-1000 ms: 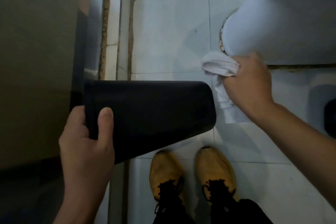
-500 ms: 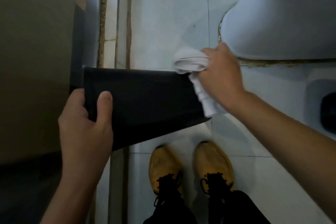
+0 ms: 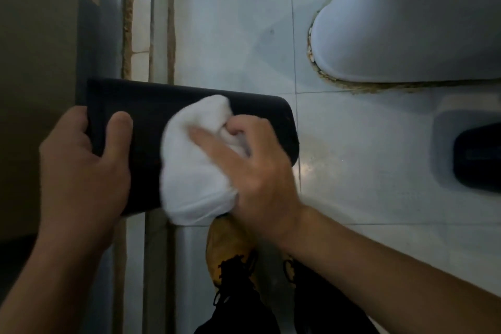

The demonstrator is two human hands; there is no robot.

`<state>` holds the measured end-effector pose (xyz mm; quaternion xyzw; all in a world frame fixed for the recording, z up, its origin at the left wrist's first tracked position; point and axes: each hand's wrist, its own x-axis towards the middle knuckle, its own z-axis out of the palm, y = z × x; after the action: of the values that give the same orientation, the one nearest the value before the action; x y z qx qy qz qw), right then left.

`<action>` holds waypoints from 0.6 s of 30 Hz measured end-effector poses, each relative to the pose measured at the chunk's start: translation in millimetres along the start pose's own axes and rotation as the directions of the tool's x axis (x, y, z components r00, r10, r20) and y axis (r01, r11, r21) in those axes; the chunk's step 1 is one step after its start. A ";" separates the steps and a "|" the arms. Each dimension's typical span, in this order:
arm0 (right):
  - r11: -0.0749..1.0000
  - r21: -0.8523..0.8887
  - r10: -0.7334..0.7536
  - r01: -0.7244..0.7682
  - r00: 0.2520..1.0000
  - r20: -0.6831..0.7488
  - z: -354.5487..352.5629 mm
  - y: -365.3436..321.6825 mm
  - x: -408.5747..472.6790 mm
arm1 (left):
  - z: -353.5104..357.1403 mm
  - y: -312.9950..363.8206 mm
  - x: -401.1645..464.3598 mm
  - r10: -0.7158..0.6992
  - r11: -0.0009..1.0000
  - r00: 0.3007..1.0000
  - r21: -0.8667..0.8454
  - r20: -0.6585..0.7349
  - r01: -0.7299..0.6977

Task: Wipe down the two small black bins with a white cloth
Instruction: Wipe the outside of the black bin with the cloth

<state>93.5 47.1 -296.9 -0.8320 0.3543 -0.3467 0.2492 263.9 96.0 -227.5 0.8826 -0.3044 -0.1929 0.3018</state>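
We see a small black bin [image 3: 151, 127] held sideways in the air above the tiled floor [image 3: 238, 35]. The left hand [image 3: 81, 168] grips its rim end, thumb on the outer wall and the other fingers hidden behind it. The right hand [image 3: 257, 168] presses a bunched white cloth [image 3: 195, 171] against the bin's side, fingers curled round the cloth. A second black bin [image 3: 477, 157] sits near the floor's right edge, by the white toilet base [image 3: 406, 35]. Yellow shoes [image 3: 227, 247] show below.

Left hand [image 3: 81, 168] gripping bin [image 3: 151, 111]; right hand [image 3: 257, 171] pressing bunched cloth [image 3: 195, 171].
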 end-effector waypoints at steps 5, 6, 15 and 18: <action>0.951 -0.145 0.274 -0.275 0.961 -0.029 -30.6 68.6 -22.3 | 1.4 12.2 -5.6 0.036 0.998 0.999 -0.045 -0.011 -0.036; 0.928 -0.164 0.333 -0.334 0.942 -0.038 -37.9 80.2 -22.6 | 2.5 13.3 -4.7 0.043 0.998 0.999 -0.055 -0.009 -0.043; 0.992 -0.100 0.066 -0.073 0.995 -0.070 -25.9 20.5 -10.7 | 3.7 7.7 2.1 0.002 0.999 0.999 -0.054 0.037 0.000; 0.998 -0.058 -0.032 0.033 0.999 0.020 -13.6 19.5 -17.1 | 6.0 -1.9 7.4 -0.016 1.000 0.999 -0.023 0.030 0.016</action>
<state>66.5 45.7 -308.0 -0.8478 0.3481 -0.3325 0.2226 267.1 90.0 -234.3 0.8785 -0.2996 -0.2119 0.3059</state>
